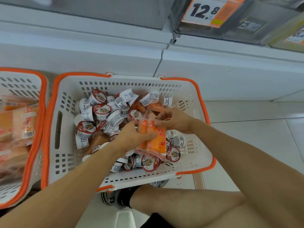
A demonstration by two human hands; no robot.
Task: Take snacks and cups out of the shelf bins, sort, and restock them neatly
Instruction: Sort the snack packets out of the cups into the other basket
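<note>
White shelf fronts and pale floor tiles (246, 145) frame the scene. Both hands hold a small stack of orange snack packets (152, 137) over the basket: the left hand (131, 134) grips the stack's left edge, and the right hand (174, 120) pinches its top right corner. Under them, the white basket with orange rim (54, 102) holds many small cups with red lids (102, 111) jumbled with more packets. At the left, a second basket (35, 83) holds orange snack packs. Far right, a price tag (209, 11) reads 12.8.
</note>
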